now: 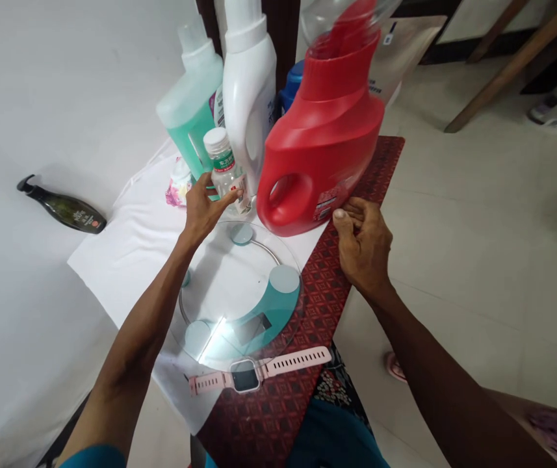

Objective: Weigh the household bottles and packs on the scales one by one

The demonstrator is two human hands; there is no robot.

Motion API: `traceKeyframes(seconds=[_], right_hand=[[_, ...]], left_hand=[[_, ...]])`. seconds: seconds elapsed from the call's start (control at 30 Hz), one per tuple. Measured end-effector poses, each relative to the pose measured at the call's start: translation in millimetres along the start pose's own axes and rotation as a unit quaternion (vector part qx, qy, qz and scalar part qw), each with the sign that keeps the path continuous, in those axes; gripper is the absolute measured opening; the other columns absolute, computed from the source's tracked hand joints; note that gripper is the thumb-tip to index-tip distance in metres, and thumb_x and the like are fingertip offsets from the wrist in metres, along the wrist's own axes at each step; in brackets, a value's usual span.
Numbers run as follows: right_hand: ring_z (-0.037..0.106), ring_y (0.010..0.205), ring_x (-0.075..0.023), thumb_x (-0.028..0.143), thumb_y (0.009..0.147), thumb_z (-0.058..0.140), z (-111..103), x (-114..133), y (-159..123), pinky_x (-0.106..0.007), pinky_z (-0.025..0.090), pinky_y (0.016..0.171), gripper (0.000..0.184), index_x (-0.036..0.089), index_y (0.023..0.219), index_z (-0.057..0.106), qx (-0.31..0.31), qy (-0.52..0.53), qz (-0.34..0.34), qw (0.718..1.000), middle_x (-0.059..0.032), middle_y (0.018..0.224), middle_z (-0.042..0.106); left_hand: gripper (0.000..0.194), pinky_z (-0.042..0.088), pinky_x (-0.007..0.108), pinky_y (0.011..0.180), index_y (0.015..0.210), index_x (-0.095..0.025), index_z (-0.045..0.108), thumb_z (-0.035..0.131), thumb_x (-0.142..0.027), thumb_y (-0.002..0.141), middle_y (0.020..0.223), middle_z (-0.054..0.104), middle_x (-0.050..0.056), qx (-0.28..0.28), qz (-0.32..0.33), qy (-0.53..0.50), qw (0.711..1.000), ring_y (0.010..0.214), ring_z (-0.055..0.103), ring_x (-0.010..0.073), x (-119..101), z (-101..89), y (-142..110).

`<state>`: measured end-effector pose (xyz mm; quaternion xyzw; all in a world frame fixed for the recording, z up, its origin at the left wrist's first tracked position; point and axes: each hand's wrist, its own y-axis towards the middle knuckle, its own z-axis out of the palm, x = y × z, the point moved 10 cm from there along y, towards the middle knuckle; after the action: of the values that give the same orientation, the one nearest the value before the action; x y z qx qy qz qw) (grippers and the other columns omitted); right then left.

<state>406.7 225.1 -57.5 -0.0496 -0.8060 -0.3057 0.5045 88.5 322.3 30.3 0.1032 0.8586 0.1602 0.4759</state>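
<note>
My left hand point(205, 208) is closed around a small clear bottle point(225, 170) with a white cap and green label, standing just beyond a round glass scale point(239, 292). My right hand point(363, 244) rests with curled fingers against the base of a big red detergent jug point(324, 140), at the edge of a dark red patterned mat point(322, 286); nothing shows in its fingers. A pink smartwatch point(259, 372) lies flat in front of the scale.
Behind stand a green liquid bottle point(191, 104), a tall white bottle point(249, 84) and a blue-capped container point(290, 88). A dark bottle point(64, 208) lies on the left. A white cloth point(127, 247) covers the surface. Tiled floor on the right.
</note>
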Motion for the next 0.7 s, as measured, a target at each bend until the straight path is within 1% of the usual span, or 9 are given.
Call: traceKeyframes(seconds=[0.1, 0.2, 0.27, 0.33, 0.4, 0.43, 0.5, 0.6, 0.7], right_hand=[[0.078, 0.109, -0.0334, 0.057, 0.097, 0.057, 0.5, 1.0, -0.6, -0.059, 0.062, 0.102, 0.041, 0.024, 0.12, 0.063, 0.006, 0.0, 0.015, 1.0, -0.0169, 0.118, 0.078], [0.079, 0.103, -0.0346, 0.054, 0.09, 0.06, -2.2, -0.5, -1.1, -0.059, 0.063, 0.099, 0.035, 0.028, 0.114, 0.062, 0.003, -0.031, 0.027, 0.999, -0.0138, 0.111, 0.079], [0.079, 0.102, -0.0386, 0.056, 0.085, 0.063, -4.9, -3.7, 0.2, -0.063, 0.062, 0.096, 0.035, 0.031, 0.109, 0.062, -0.006, -0.05, 0.033, 0.998, -0.0157, 0.111, 0.078], [0.078, 0.102, -0.0429, 0.061, 0.08, 0.067, -3.1, -6.1, 2.2, -0.067, 0.059, 0.095, 0.037, 0.033, 0.104, 0.061, 0.002, -0.069, 0.035, 0.997, -0.0186, 0.107, 0.077], [0.077, 0.103, -0.0457, 0.062, 0.079, 0.067, -0.2, -5.3, 3.4, -0.071, 0.056, 0.096, 0.036, 0.035, 0.1, 0.058, 0.017, -0.084, 0.035, 0.996, -0.0203, 0.106, 0.076], [0.077, 0.104, -0.0467, 0.062, 0.079, 0.066, 0.4, -3.8, 3.7, -0.072, 0.055, 0.097, 0.034, 0.036, 0.098, 0.056, 0.022, -0.09, 0.037, 0.995, -0.0208, 0.106, 0.076], [0.076, 0.105, -0.0489, 0.061, 0.078, 0.065, 0.7, 0.0, 3.8, -0.074, 0.053, 0.097, 0.031, 0.037, 0.093, 0.052, 0.028, -0.102, 0.042, 0.993, -0.021, 0.102, 0.075], [0.074, 0.106, -0.0513, 0.061, 0.077, 0.063, 1.8, 3.6, 4.4, -0.074, 0.052, 0.096, 0.03, 0.037, 0.087, 0.049, 0.033, -0.126, 0.047, 0.99, -0.0202, 0.096, 0.072], [0.075, 0.108, -0.0497, 0.062, 0.078, 0.062, 2.4, 2.0, 4.9, -0.072, 0.053, 0.098, 0.031, 0.036, 0.092, 0.053, 0.027, -0.147, 0.045, 0.988, -0.0196, 0.097, 0.072]], left_hand=[[0.083, 0.064, 0.038, 0.086, 0.133, -0.017, 0.067, 0.101, -0.054, 0.066, 0.132, 0.075, 0.017, 0.004, -0.025, -0.02, 0.999, 0.104, 0.076, 0.0277, -0.2, -7.1, -10.2], [0.086, 0.064, 0.037, 0.08, 0.138, -0.02, 0.064, 0.096, -0.063, 0.071, 0.143, 0.069, 0.019, -0.033, -0.036, -0.004, 0.999, 0.105, 0.076, 0.0285, 1.4, -42.5, -29.2], [0.076, 0.064, 0.038, 0.084, 0.136, -0.022, 0.064, 0.089, -0.065, 0.08, 0.147, 0.065, 0.018, -0.1, -0.024, 0.034, 0.994, 0.109, 0.075, 0.0283, 9.0, -89.4, -43.0], [0.073, 0.064, 0.043, 0.093, 0.14, -0.022, 0.061, 0.088, -0.06, 0.083, 0.152, 0.06, 0.018, -0.205, -0.024, 0.102, 0.973, 0.119, 0.072, 0.0303, 25.4, -154.8, -58.8], [0.079, 0.057, 0.05, 0.11, 0.147, -0.02, 0.054, 0.091, -0.048, 0.083, 0.156, 0.054, 0.021, -0.319, -0.055, 0.189, 0.927, 0.137, 0.063, 0.0347, 47.2, -227.1, -76.6], [0.084, 0.049, 0.053, 0.122, 0.151, -0.018, 0.05, 0.092, -0.04, 0.082, 0.159, 0.05, 0.023, -0.37, -0.079, 0.23, 0.897, 0.148, 0.054, 0.0366, 58.5, -261.1, -85.0], [0.099, 0.028, 0.058, 0.135, 0.159, -0.012, 0.038, 0.093, -0.031, 0.078, 0.168, 0.039, 0.029, -0.426, -0.138, 0.277, 0.85, 0.163, 0.033, 0.04, 84.3, -315.3, -93.5], [0.118, 0.016, 0.06, 0.138, 0.164, -0.006, 0.024, 0.095, -0.032, 0.074, 0.175, 0.022, 0.036, -0.417, -0.212, 0.265, 0.844, 0.17, 0.016, 0.0429, 129.9, -361.9, -84.7], [0.127, 0.02, 0.059, 0.138, 0.165, -0.007, 0.022, 0.098, -0.035, 0.068, 0.176, 0.019, 0.035, -0.385, -0.23, 0.224, 0.865, 0.17, 0.017, 0.0438, 171.9, -381.8, -65.1]])
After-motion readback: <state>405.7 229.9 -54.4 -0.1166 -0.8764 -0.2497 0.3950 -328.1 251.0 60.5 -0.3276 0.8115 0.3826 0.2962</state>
